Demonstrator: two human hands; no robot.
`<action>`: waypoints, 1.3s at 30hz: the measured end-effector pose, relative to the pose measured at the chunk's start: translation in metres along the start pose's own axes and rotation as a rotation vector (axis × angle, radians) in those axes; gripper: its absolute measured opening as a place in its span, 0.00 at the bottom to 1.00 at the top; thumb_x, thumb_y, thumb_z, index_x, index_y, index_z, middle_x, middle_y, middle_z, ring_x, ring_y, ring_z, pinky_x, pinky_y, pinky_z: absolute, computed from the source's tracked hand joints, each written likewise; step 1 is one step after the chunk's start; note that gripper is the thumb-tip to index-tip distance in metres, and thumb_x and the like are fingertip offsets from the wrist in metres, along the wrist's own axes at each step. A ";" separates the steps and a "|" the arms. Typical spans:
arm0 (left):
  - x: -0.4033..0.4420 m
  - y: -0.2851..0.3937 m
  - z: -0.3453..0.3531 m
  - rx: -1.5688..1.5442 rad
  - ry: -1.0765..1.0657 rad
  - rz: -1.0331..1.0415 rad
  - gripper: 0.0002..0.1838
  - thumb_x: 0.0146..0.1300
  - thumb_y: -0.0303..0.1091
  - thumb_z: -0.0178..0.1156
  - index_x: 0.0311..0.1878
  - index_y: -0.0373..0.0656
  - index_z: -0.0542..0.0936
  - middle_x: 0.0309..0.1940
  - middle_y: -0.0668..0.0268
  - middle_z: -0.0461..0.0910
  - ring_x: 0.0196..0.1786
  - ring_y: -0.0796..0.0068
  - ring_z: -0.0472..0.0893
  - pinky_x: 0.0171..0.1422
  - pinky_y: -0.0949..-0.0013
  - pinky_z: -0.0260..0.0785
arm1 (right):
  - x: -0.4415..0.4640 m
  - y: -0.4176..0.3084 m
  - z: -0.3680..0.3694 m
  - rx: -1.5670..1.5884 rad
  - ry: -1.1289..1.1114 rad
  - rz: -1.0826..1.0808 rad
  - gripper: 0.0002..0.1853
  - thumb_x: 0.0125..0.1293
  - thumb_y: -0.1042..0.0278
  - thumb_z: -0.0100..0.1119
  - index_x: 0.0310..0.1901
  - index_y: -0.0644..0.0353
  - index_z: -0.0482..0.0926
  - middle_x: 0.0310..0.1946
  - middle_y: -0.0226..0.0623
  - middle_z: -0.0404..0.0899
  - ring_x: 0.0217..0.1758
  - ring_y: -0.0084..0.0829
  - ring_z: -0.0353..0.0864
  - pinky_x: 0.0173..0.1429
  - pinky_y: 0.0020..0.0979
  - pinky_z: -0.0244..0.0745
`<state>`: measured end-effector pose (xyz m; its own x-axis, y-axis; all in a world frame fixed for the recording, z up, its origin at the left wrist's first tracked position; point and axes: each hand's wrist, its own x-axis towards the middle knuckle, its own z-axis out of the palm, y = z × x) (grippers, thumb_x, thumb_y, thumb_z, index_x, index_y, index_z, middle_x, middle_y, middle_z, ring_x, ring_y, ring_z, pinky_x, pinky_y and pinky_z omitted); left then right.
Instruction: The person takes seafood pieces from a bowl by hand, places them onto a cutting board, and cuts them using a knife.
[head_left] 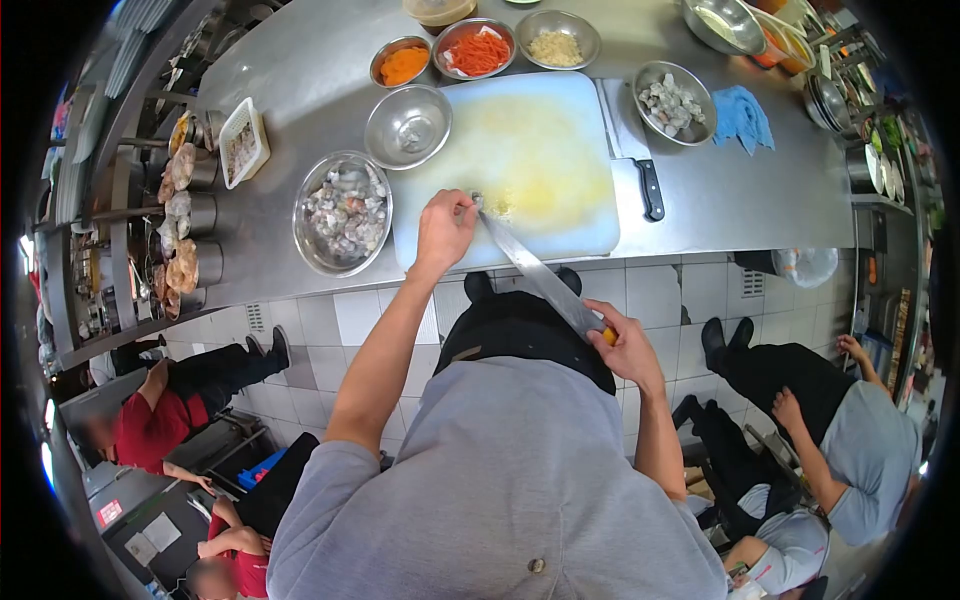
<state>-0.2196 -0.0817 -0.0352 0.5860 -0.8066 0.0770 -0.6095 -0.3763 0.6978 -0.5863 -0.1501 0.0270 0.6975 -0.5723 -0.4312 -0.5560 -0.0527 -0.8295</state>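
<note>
My right hand (622, 345) grips a long knife (540, 275) by its yellow handle, the blade slanting up and left over the near edge of the white cutting board (580, 150). At the blade's tip, my left hand (447, 230) has its fingertips pinched together on a small grey shrimp (477, 199), partly covered by the fingers. Left of the board stands a steel bowl of raw shrimp (345, 215). Another bowl of pale grey shrimp pieces (675, 105) sits beyond the board's right edge. Wet yellowish stains mark the board near the blade.
A black-handled cleaver (650, 190) lies along the board's right side, near a blue cloth (742, 118). Behind stand bowls of orange pieces (403, 65), red-orange shreds (475, 52) and chopped pale bits (555, 48). A shiny steel bowl (408, 127) overlaps the board. Co-workers are on both sides.
</note>
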 end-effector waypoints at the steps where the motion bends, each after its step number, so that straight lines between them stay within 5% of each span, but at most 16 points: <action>1: 0.000 -0.002 0.002 0.060 0.010 0.029 0.06 0.69 0.29 0.68 0.43 0.36 0.87 0.36 0.55 0.88 0.37 0.60 0.88 0.48 0.56 0.82 | 0.000 -0.001 0.000 -0.003 0.001 -0.001 0.30 0.69 0.77 0.69 0.72 0.50 0.80 0.26 0.46 0.73 0.27 0.41 0.68 0.39 0.37 0.74; 3: 0.002 -0.005 0.006 0.180 0.029 0.086 0.06 0.68 0.29 0.68 0.42 0.36 0.87 0.37 0.54 0.88 0.38 0.58 0.88 0.49 0.54 0.82 | 0.000 -0.003 -0.002 -0.010 0.004 -0.003 0.29 0.69 0.78 0.69 0.72 0.51 0.80 0.26 0.46 0.73 0.27 0.41 0.68 0.39 0.37 0.74; 9: 0.011 0.003 -0.005 -0.005 -0.129 -0.205 0.06 0.68 0.29 0.65 0.40 0.35 0.85 0.38 0.48 0.89 0.42 0.48 0.89 0.50 0.52 0.81 | -0.001 -0.004 -0.003 -0.019 0.007 -0.002 0.29 0.69 0.78 0.68 0.72 0.51 0.80 0.26 0.47 0.75 0.27 0.41 0.70 0.39 0.37 0.75; 18: 0.010 -0.004 -0.017 -0.258 -0.134 -0.238 0.09 0.77 0.32 0.59 0.47 0.35 0.82 0.39 0.53 0.90 0.38 0.60 0.88 0.47 0.56 0.80 | 0.003 -0.009 0.003 -0.033 -0.002 0.021 0.30 0.69 0.77 0.68 0.72 0.48 0.80 0.30 0.50 0.83 0.28 0.43 0.79 0.42 0.39 0.78; 25: 0.036 0.009 -0.065 -0.097 -0.068 -0.101 0.07 0.77 0.32 0.60 0.47 0.40 0.83 0.36 0.54 0.87 0.40 0.63 0.87 0.44 0.59 0.79 | 0.001 -0.008 0.000 -0.047 0.015 0.007 0.29 0.69 0.76 0.68 0.72 0.49 0.80 0.31 0.52 0.84 0.30 0.49 0.79 0.43 0.39 0.79; 28: 0.075 0.006 -0.098 -0.010 -0.005 -0.034 0.05 0.74 0.31 0.62 0.45 0.41 0.84 0.42 0.55 0.88 0.47 0.58 0.86 0.51 0.56 0.79 | -0.002 -0.010 -0.002 -0.053 0.016 0.022 0.29 0.69 0.77 0.68 0.71 0.50 0.80 0.32 0.53 0.84 0.30 0.50 0.79 0.44 0.39 0.79; 31: 0.124 -0.040 -0.110 0.414 0.067 0.229 0.06 0.72 0.32 0.66 0.48 0.44 0.88 0.49 0.61 0.87 0.56 0.58 0.83 0.61 0.54 0.74 | -0.004 -0.011 -0.002 -0.053 0.016 0.031 0.29 0.69 0.77 0.68 0.71 0.51 0.80 0.33 0.54 0.84 0.30 0.50 0.79 0.44 0.39 0.79; 34: 0.139 -0.051 -0.114 0.751 -0.230 0.180 0.10 0.67 0.29 0.67 0.49 0.49 0.91 0.56 0.64 0.84 0.66 0.55 0.77 0.67 0.47 0.68 | -0.006 -0.010 -0.004 -0.061 0.026 0.016 0.29 0.69 0.78 0.68 0.71 0.50 0.80 0.33 0.53 0.84 0.29 0.48 0.77 0.43 0.38 0.78; 39: 0.151 -0.041 -0.130 0.844 -0.190 0.193 0.13 0.64 0.26 0.66 0.49 0.51 0.93 0.59 0.66 0.84 0.67 0.58 0.77 0.67 0.48 0.67 | -0.020 0.000 -0.001 -0.034 0.087 0.039 0.29 0.69 0.79 0.68 0.71 0.48 0.80 0.29 0.48 0.78 0.27 0.42 0.73 0.40 0.37 0.76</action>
<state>-0.0362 -0.1285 0.0403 0.3799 -0.9245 -0.0327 -0.9231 -0.3766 -0.0786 -0.6006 -0.1400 0.0363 0.6339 -0.6432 -0.4296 -0.5984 -0.0560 -0.7992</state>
